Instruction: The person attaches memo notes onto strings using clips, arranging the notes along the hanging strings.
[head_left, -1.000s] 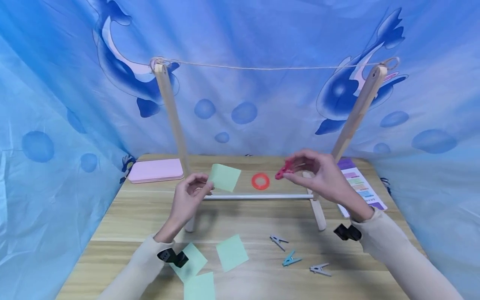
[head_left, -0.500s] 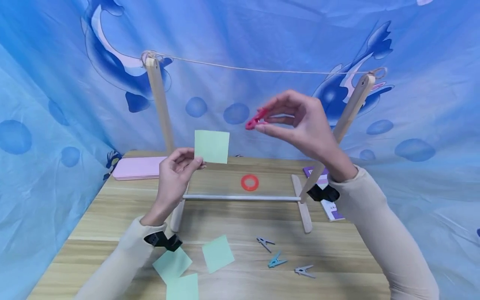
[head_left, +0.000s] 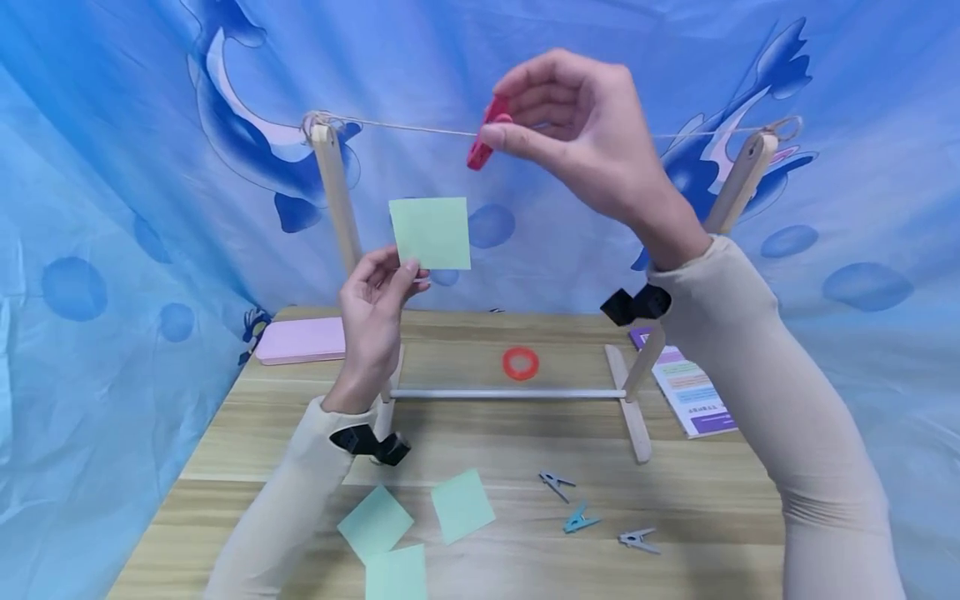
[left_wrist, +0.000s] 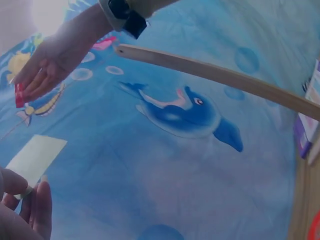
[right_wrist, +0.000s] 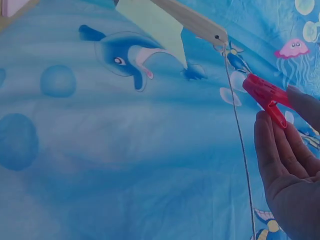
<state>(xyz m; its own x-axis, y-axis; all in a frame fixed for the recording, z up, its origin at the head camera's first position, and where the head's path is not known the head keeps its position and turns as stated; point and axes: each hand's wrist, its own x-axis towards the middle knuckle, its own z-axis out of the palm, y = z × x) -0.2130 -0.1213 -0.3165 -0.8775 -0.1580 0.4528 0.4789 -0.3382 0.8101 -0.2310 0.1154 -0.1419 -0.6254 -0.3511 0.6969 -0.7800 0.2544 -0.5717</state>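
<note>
A pale green paper square is pinched at its lower left corner by my left hand, in front of the curtain and below the string. My right hand holds a red clothespin between thumb and fingers, at the height of the string in the head view. In the right wrist view the red clothespin shows beside the string, apart from it. The string runs between the tops of two wooden posts. In the left wrist view the paper hangs below the clothespin.
On the table lie several green paper squares, two grey clothespins and a blue clothespin. A red ring lies behind the white crossbar. A pink case is at the left, a purple-and-white booklet at the right.
Both hands have risen, the left with the green paper, the right with the red clothespin. The right hand has also moved left, up to the string's height.
</note>
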